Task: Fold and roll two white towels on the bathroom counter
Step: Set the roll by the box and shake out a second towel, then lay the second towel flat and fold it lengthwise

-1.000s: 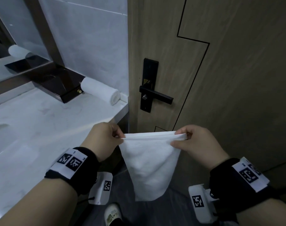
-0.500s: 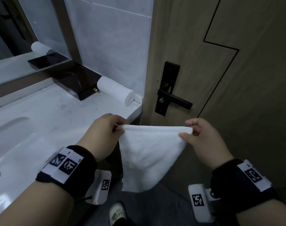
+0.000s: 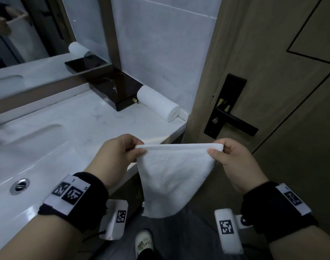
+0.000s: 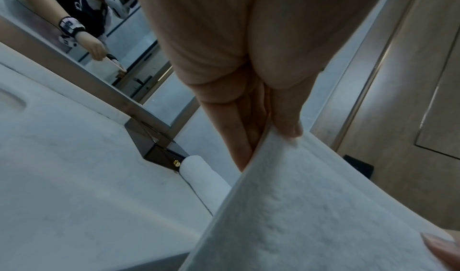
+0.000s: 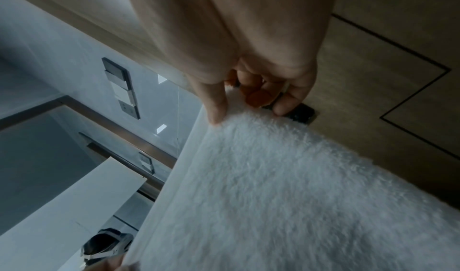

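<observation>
hands: left hand (image 3: 119, 154) and right hand (image 3: 233, 162) pinch the towel's (image 3: 173, 175) top corners
risk: it hangs off the table (image 3: 85, 128) edge, so a weak pinch probably drops it on the floor

Rolled towel (image 3: 158, 103) on counter (image 3: 75, 124), right of box (image 3: 119, 92)

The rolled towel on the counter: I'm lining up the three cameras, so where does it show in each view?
Head: the rolled towel lies right of centre in the upper half, on the counter beside the dark box.
Left wrist: lower centre, again next to the dark box, partly behind the held towel.
Right wrist: not in it.
Shared landmark: the held towel, pinched by both hands, fills the lower right here too.
</observation>
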`<act>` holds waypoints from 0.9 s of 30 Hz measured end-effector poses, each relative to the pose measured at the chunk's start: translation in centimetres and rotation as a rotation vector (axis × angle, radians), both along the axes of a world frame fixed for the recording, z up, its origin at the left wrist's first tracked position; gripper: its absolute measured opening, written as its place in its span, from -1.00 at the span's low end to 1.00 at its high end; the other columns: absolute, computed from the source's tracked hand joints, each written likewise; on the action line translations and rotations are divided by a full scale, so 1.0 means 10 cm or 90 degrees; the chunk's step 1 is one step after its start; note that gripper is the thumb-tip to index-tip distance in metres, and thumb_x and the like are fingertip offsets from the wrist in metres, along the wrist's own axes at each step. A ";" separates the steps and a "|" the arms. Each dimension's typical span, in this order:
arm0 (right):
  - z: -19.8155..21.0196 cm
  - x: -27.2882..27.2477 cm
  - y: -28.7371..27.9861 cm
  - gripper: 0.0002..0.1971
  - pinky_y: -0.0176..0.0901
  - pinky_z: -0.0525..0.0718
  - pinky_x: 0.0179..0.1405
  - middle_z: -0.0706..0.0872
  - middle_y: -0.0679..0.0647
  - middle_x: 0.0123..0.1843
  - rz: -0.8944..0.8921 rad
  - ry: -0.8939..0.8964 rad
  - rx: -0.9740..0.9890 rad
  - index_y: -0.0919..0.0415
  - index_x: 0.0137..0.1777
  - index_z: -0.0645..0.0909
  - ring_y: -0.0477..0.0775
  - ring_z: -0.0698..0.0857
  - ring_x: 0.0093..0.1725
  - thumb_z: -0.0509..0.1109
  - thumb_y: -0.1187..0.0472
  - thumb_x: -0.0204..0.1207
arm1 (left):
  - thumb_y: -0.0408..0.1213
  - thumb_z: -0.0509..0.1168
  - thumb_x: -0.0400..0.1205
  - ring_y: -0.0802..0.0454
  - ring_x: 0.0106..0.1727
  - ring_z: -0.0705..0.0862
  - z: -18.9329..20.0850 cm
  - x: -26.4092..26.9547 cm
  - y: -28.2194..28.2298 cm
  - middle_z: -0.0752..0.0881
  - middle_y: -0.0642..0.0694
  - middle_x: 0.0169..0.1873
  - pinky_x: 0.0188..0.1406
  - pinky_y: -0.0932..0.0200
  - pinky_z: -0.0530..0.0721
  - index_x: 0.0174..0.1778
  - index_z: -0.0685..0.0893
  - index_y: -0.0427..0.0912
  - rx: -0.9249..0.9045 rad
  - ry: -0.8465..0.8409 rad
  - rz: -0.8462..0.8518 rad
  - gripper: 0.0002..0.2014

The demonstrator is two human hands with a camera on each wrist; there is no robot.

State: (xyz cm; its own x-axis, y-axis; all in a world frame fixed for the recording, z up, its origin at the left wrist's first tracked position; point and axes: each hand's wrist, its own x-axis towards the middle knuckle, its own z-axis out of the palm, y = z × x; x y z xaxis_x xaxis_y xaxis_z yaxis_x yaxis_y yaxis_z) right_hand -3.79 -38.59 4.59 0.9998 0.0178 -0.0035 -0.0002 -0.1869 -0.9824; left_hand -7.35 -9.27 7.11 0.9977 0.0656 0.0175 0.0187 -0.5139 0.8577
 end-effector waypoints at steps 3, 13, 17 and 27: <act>-0.03 0.12 0.13 -0.90 -0.17 0.63 -0.21 0.79 0.10 -0.21 0.017 0.006 0.014 0.15 -0.18 0.66 -0.07 0.69 -0.22 0.41 0.35 0.52 | -0.30 0.47 0.60 0.17 -0.28 0.80 -0.02 0.02 0.11 0.84 0.03 -0.29 -0.28 0.43 0.67 -0.16 0.74 -0.12 -0.054 -0.001 0.021 -0.95; -0.08 0.56 0.61 -0.88 -0.17 0.60 -0.20 0.75 0.11 -0.23 0.051 0.022 0.063 0.18 -0.16 0.62 -0.04 0.66 -0.22 0.38 0.40 0.55 | -0.32 0.50 0.55 0.03 -0.38 0.83 -0.11 0.22 0.49 0.84 -0.07 -0.36 -0.37 0.35 0.72 -0.19 0.74 -0.18 -0.134 -0.012 0.130 -0.93; -0.03 0.79 0.81 -0.86 -0.22 0.61 -0.17 0.75 0.10 -0.22 0.084 0.026 0.075 0.17 -0.15 0.62 -0.04 0.67 -0.20 0.38 0.41 0.55 | -0.33 0.50 0.56 -0.01 -0.42 0.82 -0.10 0.37 0.66 0.83 -0.06 -0.38 -0.46 0.33 0.71 -0.22 0.73 -0.18 -0.124 -0.020 0.154 -0.92; 0.14 1.51 1.33 -0.93 -0.07 0.61 -0.19 0.76 0.14 -0.21 0.094 0.013 0.066 0.20 -0.09 0.61 -0.02 0.67 -0.24 0.39 0.38 0.55 | -0.37 0.52 0.53 -0.10 -0.43 0.81 -0.04 0.81 1.06 0.82 -0.16 -0.41 -0.46 0.19 0.77 -0.26 0.70 -0.22 -0.148 -0.046 0.190 -0.88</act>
